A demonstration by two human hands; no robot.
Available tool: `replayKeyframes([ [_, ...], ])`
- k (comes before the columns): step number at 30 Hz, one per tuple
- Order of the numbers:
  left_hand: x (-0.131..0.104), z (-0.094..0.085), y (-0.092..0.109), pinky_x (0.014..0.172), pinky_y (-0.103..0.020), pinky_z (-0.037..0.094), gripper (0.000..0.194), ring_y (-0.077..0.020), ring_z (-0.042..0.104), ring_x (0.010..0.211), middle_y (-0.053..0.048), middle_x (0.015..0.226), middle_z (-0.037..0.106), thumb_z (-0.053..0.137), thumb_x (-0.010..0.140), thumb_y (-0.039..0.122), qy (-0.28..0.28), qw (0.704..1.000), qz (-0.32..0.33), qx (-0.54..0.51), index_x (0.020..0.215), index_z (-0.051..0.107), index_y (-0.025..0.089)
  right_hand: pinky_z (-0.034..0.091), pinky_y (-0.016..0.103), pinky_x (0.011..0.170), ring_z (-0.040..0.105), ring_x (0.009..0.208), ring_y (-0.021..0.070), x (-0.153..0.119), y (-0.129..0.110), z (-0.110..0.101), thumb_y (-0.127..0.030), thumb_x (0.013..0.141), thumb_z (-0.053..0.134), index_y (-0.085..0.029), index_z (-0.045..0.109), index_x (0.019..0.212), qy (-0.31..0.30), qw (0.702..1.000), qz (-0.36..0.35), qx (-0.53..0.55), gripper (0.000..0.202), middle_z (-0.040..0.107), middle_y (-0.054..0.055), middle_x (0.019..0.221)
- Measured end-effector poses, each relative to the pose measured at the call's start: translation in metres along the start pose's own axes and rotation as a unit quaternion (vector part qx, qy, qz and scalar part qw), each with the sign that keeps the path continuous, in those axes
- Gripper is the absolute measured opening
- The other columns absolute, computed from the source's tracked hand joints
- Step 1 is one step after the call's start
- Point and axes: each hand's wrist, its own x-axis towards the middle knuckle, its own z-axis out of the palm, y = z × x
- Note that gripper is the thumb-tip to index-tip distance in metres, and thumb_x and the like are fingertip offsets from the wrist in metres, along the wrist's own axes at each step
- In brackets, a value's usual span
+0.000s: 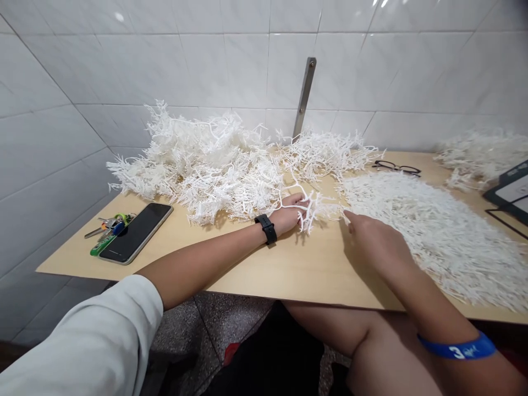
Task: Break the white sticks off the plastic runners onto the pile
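Pale sleeve [94, 335] is seen nearest, before the table's [256, 280] front edge. About midway between front and back edges, a white branched sprig [310, 209] is held in the left hand [286, 215]. By its tips, the right hand [377, 239] is narrowed; whether anything is pinched cannot be told. Toward the back edge, a white heap [218, 165] is piled.

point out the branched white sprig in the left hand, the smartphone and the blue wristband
Branched white sprig [314, 209], head view: its forking twigs.
Smartphone [137, 232], head view: middle of its dark screen.
Blue wristband [457, 350], head view: its printed outer face.
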Motion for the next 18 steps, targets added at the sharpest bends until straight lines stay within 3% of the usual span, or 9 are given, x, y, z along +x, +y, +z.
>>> replayKeyframes([
  [2, 0.000, 0.000, -0.001, 0.044, -0.018, 0.030, 0.019, -0.0031, 0.038, 0.045, 0.007, 0.056, 0.044, 0.064, 0.066, 0.012, -0.032, 0.999, 0.014, 0.001, 0.064, 0.046, 0.016, 0.025, 0.029, 0.053, 0.062, 0.069, 0.0250, 0.001, 0.007, 0.000, -0.021, 0.089, 0.044, -0.013, 0.062, 0.117, 0.011, 0.999, 0.044, -0.002, 0.035, 0.071, 0.014, 0.086],
  [5, 0.000, 0.002, 0.000, 0.046, -0.019, 0.034, 0.021, -0.0040, 0.043, 0.045, 0.006, 0.056, 0.045, 0.068, 0.066, 0.015, -0.051, 0.998, 0.031, 0.019, 0.065, 0.047, 0.015, 0.029, 0.029, 0.054, 0.059, 0.063, 0.0226, -0.002, 0.002, 0.000, -0.045, 0.095, 0.037, -0.016, 0.071, 0.090, 0.006, 0.989, 0.073, 0.131, 0.045, 0.068, 0.011, 0.071],
  [7, -0.002, 0.004, 0.002, 0.047, -0.020, 0.037, 0.023, -0.0047, 0.045, 0.047, 0.005, 0.057, 0.048, 0.071, 0.067, 0.020, -0.047, 0.998, 0.030, 0.028, 0.067, 0.049, 0.015, 0.033, 0.029, 0.055, 0.056, 0.058, 0.0200, -0.003, -0.006, 0.004, -0.060, 0.094, 0.031, -0.017, 0.070, 0.074, -0.040, 0.960, 0.059, 0.271, 0.061, 0.063, 0.007, 0.060],
  [9, -0.003, 0.005, 0.002, 0.047, -0.019, 0.036, 0.025, -0.0047, 0.045, 0.048, 0.005, 0.058, 0.049, 0.073, 0.068, 0.024, -0.047, 0.998, 0.027, 0.038, 0.069, 0.049, 0.014, 0.033, 0.028, 0.055, 0.052, 0.056, 0.0172, 0.000, -0.015, 0.009, -0.065, 0.090, 0.035, -0.017, 0.066, 0.067, -0.076, 0.931, 0.031, 0.357, 0.062, 0.058, 0.003, 0.056],
  [12, -0.002, 0.003, -0.002, 0.047, -0.018, 0.033, 0.027, -0.0038, 0.043, 0.049, 0.006, 0.058, 0.048, 0.073, 0.069, 0.026, -0.051, 0.997, 0.027, 0.049, 0.068, 0.048, 0.015, 0.030, 0.026, 0.053, 0.044, 0.054, 0.0137, 0.008, -0.026, 0.016, -0.058, 0.085, 0.049, -0.018, 0.059, 0.061, -0.103, 0.913, -0.031, 0.393, 0.048, 0.051, -0.001, 0.054],
  [14, 0.001, 0.000, -0.005, 0.048, -0.017, 0.032, 0.026, -0.0035, 0.043, 0.050, 0.005, 0.059, 0.049, 0.073, 0.069, 0.025, -0.051, 0.997, 0.032, 0.051, 0.069, 0.049, 0.014, 0.030, 0.026, 0.053, 0.041, 0.052, 0.0126, 0.009, -0.031, 0.016, -0.048, 0.086, 0.048, -0.018, 0.057, 0.061, -0.123, 0.896, -0.072, 0.421, 0.040, 0.048, -0.002, 0.053],
  [18, 0.009, -0.005, -0.006, 0.046, -0.017, 0.029, 0.020, -0.0034, 0.041, 0.049, 0.006, 0.058, 0.047, 0.069, 0.066, 0.016, -0.030, 0.998, 0.038, 0.040, 0.067, 0.049, 0.014, 0.028, 0.025, 0.052, 0.040, 0.052, 0.0115, -0.005, -0.038, 0.003, -0.038, 0.087, 0.044, -0.019, 0.046, 0.055, -0.105, 0.882, -0.137, 0.438, 0.037, 0.045, -0.003, 0.052],
])
